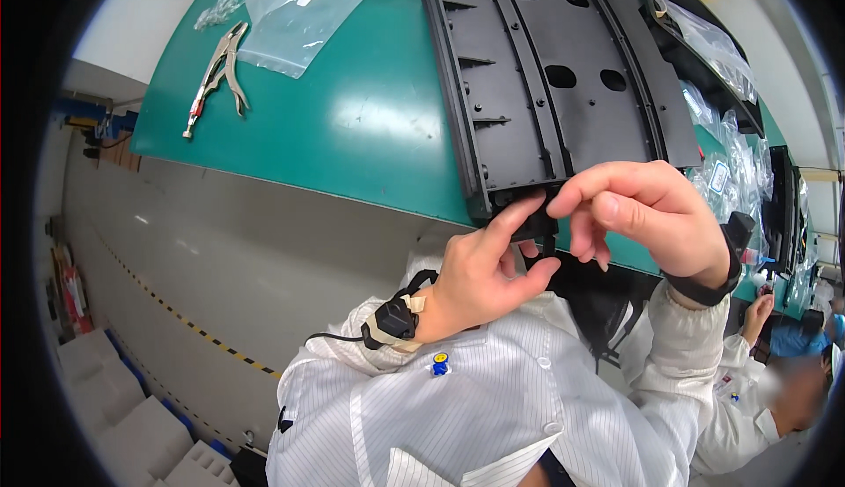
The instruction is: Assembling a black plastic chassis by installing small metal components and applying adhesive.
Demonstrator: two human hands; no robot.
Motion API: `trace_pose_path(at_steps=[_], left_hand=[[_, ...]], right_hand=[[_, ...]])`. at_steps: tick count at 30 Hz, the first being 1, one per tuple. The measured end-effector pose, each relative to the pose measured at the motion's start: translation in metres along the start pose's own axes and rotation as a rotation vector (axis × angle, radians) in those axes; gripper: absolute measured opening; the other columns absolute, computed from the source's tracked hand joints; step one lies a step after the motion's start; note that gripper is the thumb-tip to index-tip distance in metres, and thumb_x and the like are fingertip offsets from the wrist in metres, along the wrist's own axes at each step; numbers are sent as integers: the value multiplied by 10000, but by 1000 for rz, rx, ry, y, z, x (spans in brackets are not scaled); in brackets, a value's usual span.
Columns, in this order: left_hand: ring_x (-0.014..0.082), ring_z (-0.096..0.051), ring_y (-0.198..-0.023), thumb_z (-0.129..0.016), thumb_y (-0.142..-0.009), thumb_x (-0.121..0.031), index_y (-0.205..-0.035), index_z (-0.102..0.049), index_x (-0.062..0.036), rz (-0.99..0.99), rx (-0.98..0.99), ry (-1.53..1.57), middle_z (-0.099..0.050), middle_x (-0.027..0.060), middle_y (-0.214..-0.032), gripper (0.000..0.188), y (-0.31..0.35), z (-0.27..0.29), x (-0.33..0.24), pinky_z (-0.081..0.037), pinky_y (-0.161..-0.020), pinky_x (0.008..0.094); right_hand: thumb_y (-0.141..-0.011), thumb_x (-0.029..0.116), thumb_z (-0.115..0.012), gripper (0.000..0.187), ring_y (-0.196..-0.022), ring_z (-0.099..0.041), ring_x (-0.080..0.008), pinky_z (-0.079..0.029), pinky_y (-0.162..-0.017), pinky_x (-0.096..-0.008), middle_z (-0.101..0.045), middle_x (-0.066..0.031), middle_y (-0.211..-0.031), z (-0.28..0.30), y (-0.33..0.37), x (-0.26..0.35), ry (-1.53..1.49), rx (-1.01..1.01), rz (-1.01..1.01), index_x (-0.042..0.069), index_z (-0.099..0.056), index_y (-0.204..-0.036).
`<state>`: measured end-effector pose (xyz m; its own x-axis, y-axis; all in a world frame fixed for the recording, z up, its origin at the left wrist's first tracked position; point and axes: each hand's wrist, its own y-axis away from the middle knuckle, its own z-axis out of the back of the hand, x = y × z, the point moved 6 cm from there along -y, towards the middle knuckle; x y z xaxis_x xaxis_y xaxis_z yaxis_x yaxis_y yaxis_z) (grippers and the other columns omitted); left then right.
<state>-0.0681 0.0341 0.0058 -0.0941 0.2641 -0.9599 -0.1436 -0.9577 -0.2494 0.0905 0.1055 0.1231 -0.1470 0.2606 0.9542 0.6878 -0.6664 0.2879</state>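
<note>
A large black panel assembly [598, 38] with ribs, screws and oval holes lies on the green table, its near end at the table's front edge. At that end, my left hand [475, 280] has its index finger on a small dark part [528, 226] below the panel's edge. Other left fingertips show beneath it, and the thumb stands apart. Close by on the right is my right hand [651, 214], fingers loosely bent and apart. Its index fingertip is near the same edge; whether it touches is unclear. I see nothing held in it.
Locking pliers [216, 78] and a clear plastic bag [304, 16] lie on the green table [370, 117] at the left. Another black housing [695, 56] and more bags [735, 166] are at the right. A person in a white coat [735, 408] works at the far right.
</note>
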Motion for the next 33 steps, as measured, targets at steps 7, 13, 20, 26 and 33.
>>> trace_pose_path(at_steps=[7, 13, 20, 26, 33], left_hand=[[92, -664, -537, -901, -802, -130, -1525, -555, -59, -43, -25, 56, -770, 46, -878, 805, -1, -1, -3, -513, -502, 253], [89, -661, -534, -897, -799, -131, -1526, -554, -57, 0, -4, 30, -762, 45, -840, 808, -1, -2, 0, -513, -504, 252], [88, -666, -544, -896, -794, -91, -1524, -554, -60, 20, -20, 57, -743, 37, -816, 807, 0, -3, 0, -509, -508, 246], [59, -652, -559, -882, -802, -60, -1526, -548, -49, -20, -31, 70, -731, 26, -814, 797, 0, -4, 1, -499, -515, 225], [48, -640, -557, -867, -823, -55, -1532, -539, -42, -44, -37, 41, -703, 22, -764, 781, -1, -2, -1, -497, -526, 224]], right_hand=[[-1057, 141, -693, 265, -925, -742, -215, -620, -800, -339, -753, -163, -1062, 11, -1, -19, -311, 182, -7, -47, -646, -1238], [-971, 112, -794, 313, -901, -761, -210, -639, -780, -332, -753, -151, -1033, 12, -3, -22, -295, 140, -12, -39, -651, -1204], [-953, 70, -795, 293, -851, -755, -191, -631, -747, -314, -755, -130, -976, 11, -5, -26, -340, 125, 10, -34, -654, -1187], [-928, 0, -779, 238, -799, -734, -159, -616, -716, -298, -762, -119, -964, 3, -5, -23, -287, 5, -21, -22, -661, -1133], [-901, 68, -848, 222, -698, -678, -54, -526, -609, -209, -749, -29, -819, -11, -2, -25, -148, -266, 79, 0, -687, -1037]])
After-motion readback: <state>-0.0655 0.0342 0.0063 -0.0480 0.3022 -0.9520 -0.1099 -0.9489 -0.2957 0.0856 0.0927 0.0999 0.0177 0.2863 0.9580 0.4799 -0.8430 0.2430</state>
